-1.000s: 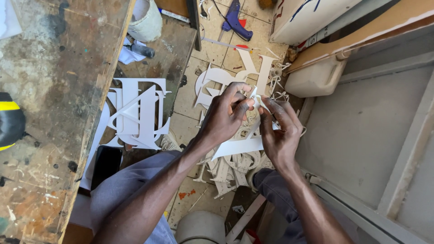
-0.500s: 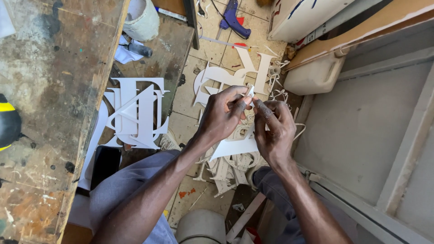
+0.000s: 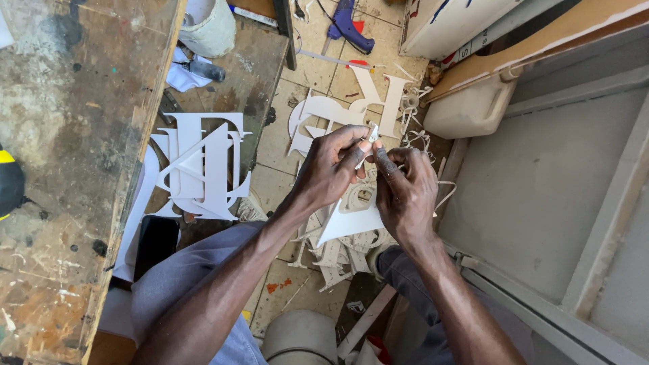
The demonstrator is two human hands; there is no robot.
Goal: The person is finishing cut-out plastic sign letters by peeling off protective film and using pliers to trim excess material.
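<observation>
My left hand (image 3: 331, 169) and my right hand (image 3: 405, 189) meet in the middle of the view, fingertips pinched together on a small white cut-out piece (image 3: 370, 135). A larger flat white piece (image 3: 351, 220) hangs just below the hands, partly hidden behind them; whether it joins the small piece I cannot tell. Under the hands, on the tiled floor, lie several white cut-out letters (image 3: 338, 111) and a heap of white offcuts (image 3: 338, 253).
A worn wooden workbench (image 3: 67, 155) fills the left side. White cut-out letters (image 3: 203, 169) lean stacked beside it. A blue glue gun (image 3: 348, 27), a white jerrycan (image 3: 470, 108), a grey bucket (image 3: 301, 338) and a grey panel (image 3: 541, 196) at right surround me.
Both hands have closed in together and the right hand's fingers now curl onto the small piece. The view has shifted slightly.
</observation>
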